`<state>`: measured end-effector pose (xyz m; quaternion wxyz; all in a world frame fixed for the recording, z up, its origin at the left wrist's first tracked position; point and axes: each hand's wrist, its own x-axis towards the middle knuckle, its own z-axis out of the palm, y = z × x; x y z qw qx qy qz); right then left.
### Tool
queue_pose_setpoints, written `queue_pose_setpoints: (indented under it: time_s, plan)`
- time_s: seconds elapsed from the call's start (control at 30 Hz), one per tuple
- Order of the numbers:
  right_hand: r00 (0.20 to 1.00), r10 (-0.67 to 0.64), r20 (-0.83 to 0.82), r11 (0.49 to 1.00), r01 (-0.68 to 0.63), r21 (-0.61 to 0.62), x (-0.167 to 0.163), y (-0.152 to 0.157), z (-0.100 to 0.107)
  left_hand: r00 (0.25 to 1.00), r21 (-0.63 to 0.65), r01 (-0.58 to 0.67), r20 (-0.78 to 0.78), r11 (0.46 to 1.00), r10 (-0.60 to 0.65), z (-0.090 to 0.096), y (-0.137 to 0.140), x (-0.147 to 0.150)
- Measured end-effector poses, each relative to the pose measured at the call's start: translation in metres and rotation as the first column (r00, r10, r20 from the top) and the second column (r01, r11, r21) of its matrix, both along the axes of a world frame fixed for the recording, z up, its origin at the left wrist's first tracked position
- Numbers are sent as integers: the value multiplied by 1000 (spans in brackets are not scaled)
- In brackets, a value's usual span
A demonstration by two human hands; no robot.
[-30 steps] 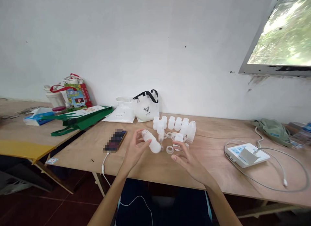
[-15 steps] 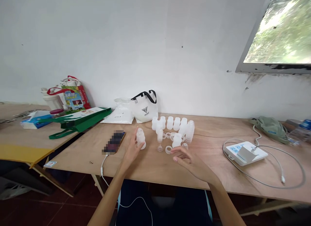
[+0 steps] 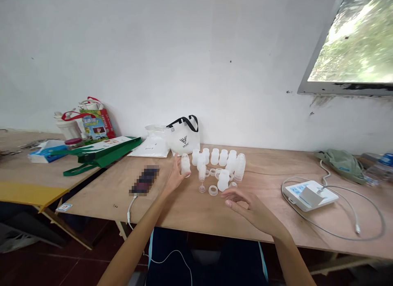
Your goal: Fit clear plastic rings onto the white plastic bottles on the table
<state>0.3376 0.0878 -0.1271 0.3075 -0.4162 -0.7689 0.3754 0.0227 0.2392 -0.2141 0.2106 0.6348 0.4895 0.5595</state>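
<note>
We hold a small translucent bottle upright in our left hand, fingers wrapped on its body, at the left end of the bottle cluster. Our right hand hovers low over the plywood table at about five o'clock from that cluster, fingers loosely spread and holding nothing. Between the two hands stand a tiny stemmed piece, a loose ring and one more bottle, all crowding the space just ahead of our right fingertips. At nine o'clock from the left hand lies a phone with its cable trailing off the edge. At twelve o'clock a white tote bag leans by the wall. Well off at three o'clock sits a power strip, ringed by a white cable.
</note>
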Motion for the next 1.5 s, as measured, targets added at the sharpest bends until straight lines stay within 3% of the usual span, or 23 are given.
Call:
queue_pose_setpoints:
  time_s: [0.07,0.13,0.2,0.27,0.33,0.4,0.5,0.53,0.57,0.63,0.7,0.73,0.8,0.9,0.97,1.07,1.2,1.37,1.5]
  plan:
    - [1000,-25,8,999,25,27,4,-3,4,994,-28,-80,66,996,82,4,-13,-1]
    - [998,-69,-5,996,69,62,5,-7,7,973,-13,-186,138,982,186,21,-35,2]
    - [993,-113,-45,988,116,98,5,-12,10,945,113,-263,228,958,233,51,-66,9]
    - [987,-126,-100,982,139,127,3,-16,13,948,274,-240,275,931,163,94,-104,21]
    - [985,-113,-134,980,133,151,0,-19,14,958,466,-224,269,856,103,138,-143,32]
    - [986,-113,-123,976,134,171,-3,-17,13,960,648,-231,273,726,62,174,-175,41]
    - [990,-144,1,977,142,159,-4,-7,4,969,777,-213,248,593,23,190,-203,45]
    - [987,-153,55,979,144,145,-4,-1,-1,977,779,-174,211,602,10,185,-205,45]
    - [982,-158,101,980,144,137,-5,5,-8,985,732,-127,171,670,-1,175,-203,44]
    - [971,-166,174,981,144,133,-7,17,-23,997,470,-26,72,882,-8,143,-189,45]
    - [951,-179,253,978,143,154,-11,26,-39,999,178,47,-14,983,-46,103,-164,50]
    - [932,-194,306,974,146,172,-14,29,-46,995,55,65,-81,996,-60,82,-150,53]
    - [878,-215,427,967,129,221,-22,32,-58,958,-54,142,-246,988,-150,42,-122,60]
    - [795,-259,549,951,111,289,-35,32,-68,927,-52,128,-348,990,-138,-2,-96,67]
    - [764,-277,583,946,108,307,-40,32,-72,896,-70,103,-426,992,-123,-19,-91,67]
    - [751,-276,600,943,89,322,-45,36,-79,839,-126,97,-523,987,-149,-26,-94,64]
    - [725,-315,612,926,94,365,-49,41,-92,808,-173,113,-556,978,-192,-19,-97,61]
    - [672,-415,613,897,188,401,-57,44,-101,874,-144,143,-445,979,-193,-17,-93,63]
    - [678,-409,611,900,188,393,-58,44,-100,927,-117,142,-332,983,-173,-10,-91,63]
